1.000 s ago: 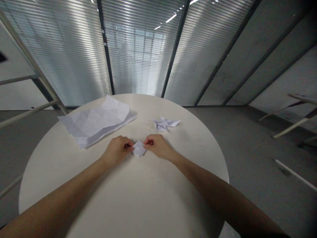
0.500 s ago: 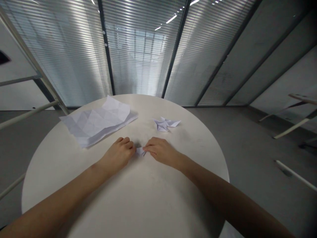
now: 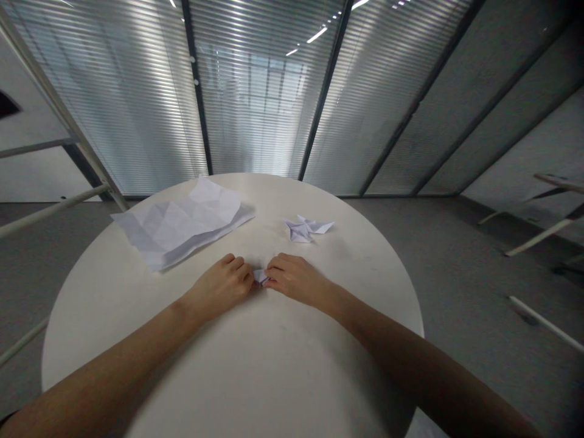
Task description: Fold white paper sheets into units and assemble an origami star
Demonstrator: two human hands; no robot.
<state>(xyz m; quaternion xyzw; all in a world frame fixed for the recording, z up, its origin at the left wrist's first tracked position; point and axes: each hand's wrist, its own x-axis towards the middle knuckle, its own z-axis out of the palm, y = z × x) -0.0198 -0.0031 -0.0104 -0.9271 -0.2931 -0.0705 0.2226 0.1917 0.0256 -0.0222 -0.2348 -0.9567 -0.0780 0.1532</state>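
Note:
Between my hands is a small piece of folded white paper, low over the middle of the table. My left hand is closed on its left end, knuckles up. The fingers of my right hand pinch its right end. Much of the paper is covered by the fingers, so its full shape is hidden. Just beyond my right hand lies a folded paper figure with pointed flaps, touched by neither hand.
Creased white sheets lie loosely stacked at the table's far left. The round white table has its edge curving around my arms. Another bit of white paper shows beneath my right forearm. Blinds stand behind; a white frame is at left.
My right fingers have shifted slightly on the folded paper, and less of its right end shows. My left hand has moved a little to the right.

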